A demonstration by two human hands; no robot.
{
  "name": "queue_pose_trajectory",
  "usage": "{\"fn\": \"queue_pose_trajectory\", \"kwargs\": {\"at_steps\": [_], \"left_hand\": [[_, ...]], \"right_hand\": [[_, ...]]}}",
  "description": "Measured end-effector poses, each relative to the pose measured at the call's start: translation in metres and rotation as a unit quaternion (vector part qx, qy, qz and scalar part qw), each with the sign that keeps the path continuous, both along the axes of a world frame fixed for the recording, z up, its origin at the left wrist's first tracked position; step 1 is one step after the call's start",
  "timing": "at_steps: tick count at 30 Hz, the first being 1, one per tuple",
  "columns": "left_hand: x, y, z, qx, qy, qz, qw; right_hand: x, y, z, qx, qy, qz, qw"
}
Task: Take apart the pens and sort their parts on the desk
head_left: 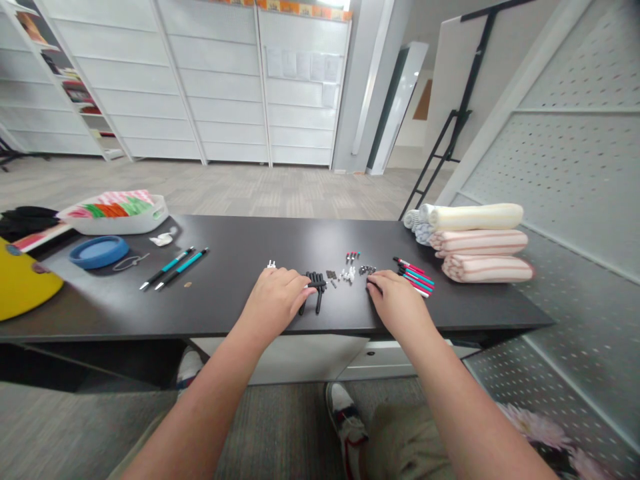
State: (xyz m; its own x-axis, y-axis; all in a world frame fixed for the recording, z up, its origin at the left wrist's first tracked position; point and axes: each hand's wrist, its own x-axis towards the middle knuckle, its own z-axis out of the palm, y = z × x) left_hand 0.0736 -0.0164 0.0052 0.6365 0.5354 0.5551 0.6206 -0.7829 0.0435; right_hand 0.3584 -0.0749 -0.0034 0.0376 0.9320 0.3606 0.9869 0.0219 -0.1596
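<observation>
My left hand [277,298] is closed around a black pen barrel [316,285], which sticks out to the right past the fingertips. Several more black pen barrels [319,303] lie beneath and beside it. Thin white sticks [271,265] show just beyond the knuckles. My right hand [397,297] has its fingertips pinched together at the edge of a group of small silver pen parts [367,270]; whether anything is between them is hidden. Between the hands lie small white parts [349,274] and dark little springs or rings [331,274], too small to tell.
Red, blue and white pen barrels [417,275] lie beside rolled towels [483,247] at right. Short coloured-ended pieces [353,256] lie farther back. On the left are two blue-black pens [181,270], a blue round dish [99,252], a white basket [117,223] and a yellow object [25,283].
</observation>
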Motion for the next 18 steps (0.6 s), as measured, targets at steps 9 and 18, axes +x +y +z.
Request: {"fn": "queue_pose_trajectory", "kwargs": {"at_steps": [9, 18], "left_hand": [[0.0009, 0.0002, 0.0000, 0.002, 0.004, 0.002, 1.000], [0.0001, 0.0005, -0.0004, 0.000, 0.000, 0.001, 1.000]], "right_hand": [[-0.0010, 0.0033, -0.0032, 0.008, -0.029, 0.006, 1.000], [-0.0026, 0.0029, -0.0039, 0.022, -0.015, 0.006, 1.000]]}}
